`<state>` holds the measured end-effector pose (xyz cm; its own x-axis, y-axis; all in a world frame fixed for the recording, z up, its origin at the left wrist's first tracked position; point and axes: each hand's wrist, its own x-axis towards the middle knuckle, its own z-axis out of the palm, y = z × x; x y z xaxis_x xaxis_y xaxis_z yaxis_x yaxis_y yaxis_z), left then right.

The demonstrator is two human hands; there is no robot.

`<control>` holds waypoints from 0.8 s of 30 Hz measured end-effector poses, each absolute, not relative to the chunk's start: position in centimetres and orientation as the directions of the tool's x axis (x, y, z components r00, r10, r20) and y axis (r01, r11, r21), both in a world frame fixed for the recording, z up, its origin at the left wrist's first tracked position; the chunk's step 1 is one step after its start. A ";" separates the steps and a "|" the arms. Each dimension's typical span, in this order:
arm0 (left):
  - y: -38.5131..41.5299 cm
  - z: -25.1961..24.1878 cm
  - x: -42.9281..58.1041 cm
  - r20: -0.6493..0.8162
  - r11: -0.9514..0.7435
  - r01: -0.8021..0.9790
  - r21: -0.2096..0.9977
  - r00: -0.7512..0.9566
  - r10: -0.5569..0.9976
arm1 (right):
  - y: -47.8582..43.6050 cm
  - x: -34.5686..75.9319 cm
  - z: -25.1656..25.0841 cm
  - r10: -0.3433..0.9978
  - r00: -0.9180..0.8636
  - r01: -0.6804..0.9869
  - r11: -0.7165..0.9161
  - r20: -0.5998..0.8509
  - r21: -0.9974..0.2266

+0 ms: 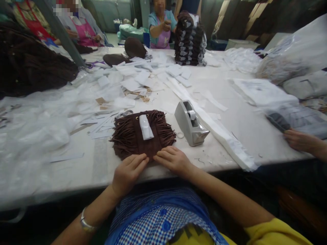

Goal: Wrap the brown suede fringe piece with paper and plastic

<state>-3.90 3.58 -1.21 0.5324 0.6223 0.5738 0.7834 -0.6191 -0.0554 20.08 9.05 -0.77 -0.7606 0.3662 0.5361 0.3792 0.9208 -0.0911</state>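
Left hand [127,172] and right hand [173,160] rest on the near edge of the fringed bag [130,137], fingers flat and close together. A tape dispenser [191,124] stands just right of it.

A: Fringed pouch [127,137], mat'l?
B: Brown suede-like cloth, matt, fuzzy. White packet [146,127]: plastic film, glossy.
A: Tape dispenser [190,124]?
B: Grey plastic, smooth, semi-matt. Slips [133,83]: white paper, matt. Bracelet [85,223]: shiny metal. Table top [245,126]: white, smooth, dull.
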 end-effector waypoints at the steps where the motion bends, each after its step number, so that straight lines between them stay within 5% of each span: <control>1: 3.7 -1.3 -4.1 0.574 -0.615 0.786 -0.067 0.535 0.620 | 9.1 19.8 -0.8 0.370 -0.764 0.386 0.919 0.528 -0.085; 13: 2.7 -1.5 -2.2 0.498 -0.647 0.754 -0.117 0.608 0.618 | 8.0 19.0 -0.9 0.416 -0.717 0.459 0.886 0.559 -0.071; 17: 3.9 -4.3 -2.9 0.527 -0.690 0.715 -0.113 0.632 0.569 | 8.6 24.4 1.8 0.474 -0.582 0.493 0.852 0.661 -0.177; 19: 4.3 -4.9 -3.1 0.562 -0.693 0.717 -0.076 0.605 0.564 | 9.3 29.1 3.2 0.659 -0.250 0.695 0.632 0.709 -0.342; 21: 4.6 -5.2 -3.1 0.585 -0.685 0.726 -0.058 0.580 0.566 | 10.4 34.3 3.9 0.795 0.111 0.838 0.247 0.596 -0.486; 24: 5.1 -5.4 -3.3 0.627 -0.701 0.710 -0.066 0.576 0.525 | 12.3 40.5 3.1 0.917 0.298 0.885 -0.162 0.263 -0.437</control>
